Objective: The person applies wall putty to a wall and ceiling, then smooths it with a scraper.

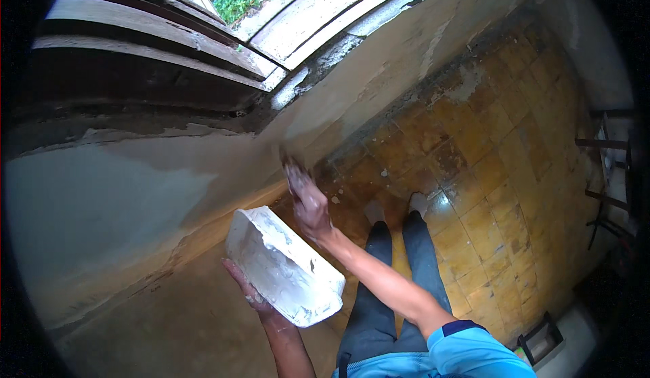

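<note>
My left hand [245, 286] supports a white rectangular plastic tub [288, 269] from its left side and underneath. The tub is tilted, and white paste is smeared over its inside and rim. Beyond the tub, my right hand [311, 205] is raised close to the wall [203, 181], its fingers closed and streaked with the same white paste. A dark, motion-blurred shape shows at its fingertips; I cannot tell what it is. Around that spot the wall has a darker, damp-looking patch.
A slatted window [162, 32] with a chipped sill is set above the wall. Worn yellow tiles [474, 175] cover the floor, with white spots near my feet. Dark-framed furniture [609, 144] stands at the right edge, and a dark-framed object [542, 341] lies at lower right.
</note>
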### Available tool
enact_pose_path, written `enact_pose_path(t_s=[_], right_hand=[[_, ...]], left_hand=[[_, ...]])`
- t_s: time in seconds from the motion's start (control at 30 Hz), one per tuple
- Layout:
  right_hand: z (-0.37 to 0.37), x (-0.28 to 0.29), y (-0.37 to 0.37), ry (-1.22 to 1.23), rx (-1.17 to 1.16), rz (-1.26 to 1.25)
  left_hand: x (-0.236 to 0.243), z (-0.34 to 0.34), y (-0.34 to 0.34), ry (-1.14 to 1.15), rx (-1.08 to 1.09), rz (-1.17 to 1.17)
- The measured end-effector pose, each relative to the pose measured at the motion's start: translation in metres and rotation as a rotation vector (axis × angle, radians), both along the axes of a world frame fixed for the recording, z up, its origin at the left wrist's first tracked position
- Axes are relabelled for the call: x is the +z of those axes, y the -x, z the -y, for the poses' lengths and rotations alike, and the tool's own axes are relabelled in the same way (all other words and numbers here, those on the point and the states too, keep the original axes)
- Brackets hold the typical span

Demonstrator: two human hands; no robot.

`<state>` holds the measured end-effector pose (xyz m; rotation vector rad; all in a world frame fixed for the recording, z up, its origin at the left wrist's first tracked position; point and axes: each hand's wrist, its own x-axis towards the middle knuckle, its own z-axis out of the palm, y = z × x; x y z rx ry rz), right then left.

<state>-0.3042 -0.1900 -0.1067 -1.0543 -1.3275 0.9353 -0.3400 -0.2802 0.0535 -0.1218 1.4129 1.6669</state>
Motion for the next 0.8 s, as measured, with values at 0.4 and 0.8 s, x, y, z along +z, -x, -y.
enact_pose_path(t_s=[0.4,0.8], right_hand=[[0.159,0.285,-0.343,0.863,-0.204,-0.881],[0.351,0.74,-0.575,0.533,-0.567,-1.174]], left_hand=[[0.304,0.073,-0.053,-0.262,-0.311,0.115],[0.611,0.152,-0.288,-0.408,-0.842,0.516]])
